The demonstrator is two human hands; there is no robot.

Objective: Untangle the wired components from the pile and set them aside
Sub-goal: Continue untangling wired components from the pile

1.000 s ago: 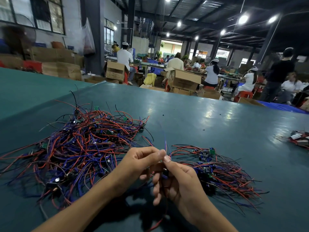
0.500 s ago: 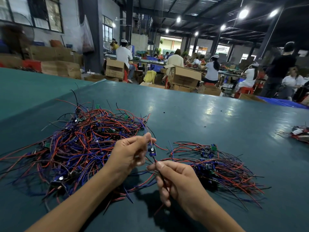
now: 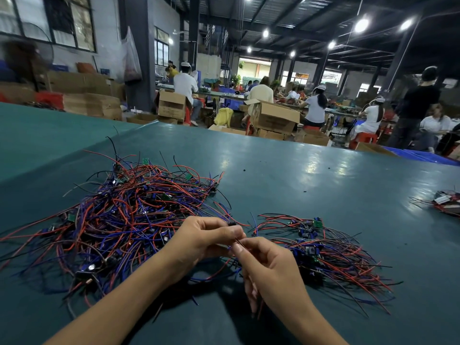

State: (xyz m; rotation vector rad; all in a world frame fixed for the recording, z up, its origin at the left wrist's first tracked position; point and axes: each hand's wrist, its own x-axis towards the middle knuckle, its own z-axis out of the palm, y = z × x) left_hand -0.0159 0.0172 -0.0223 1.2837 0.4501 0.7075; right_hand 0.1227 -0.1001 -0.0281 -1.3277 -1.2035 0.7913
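Observation:
A big tangled pile [image 3: 119, 215] of red, blue and black wires with small circuit boards lies on the left of the green table. A smaller, sorted heap [image 3: 321, 255] of the same wired parts lies to the right. Between them my left hand [image 3: 201, 240] pinches a small dark wired component [image 3: 232, 224] at its fingertips. My right hand [image 3: 268, 267] pinches thin wires of that component just below, thumb and forefinger touching my left fingers; red wire trails down past its palm.
The green table [image 3: 286, 180] stretches far ahead. Another small cluster of wired parts [image 3: 445, 202] sits at the right edge. Beyond the table, people sit and stand among cardboard boxes [image 3: 271, 118].
My hands, apart half a second ago with the component lifted by the left, have come together again. The right fingers now pinch the wires right beside the left fingertips.

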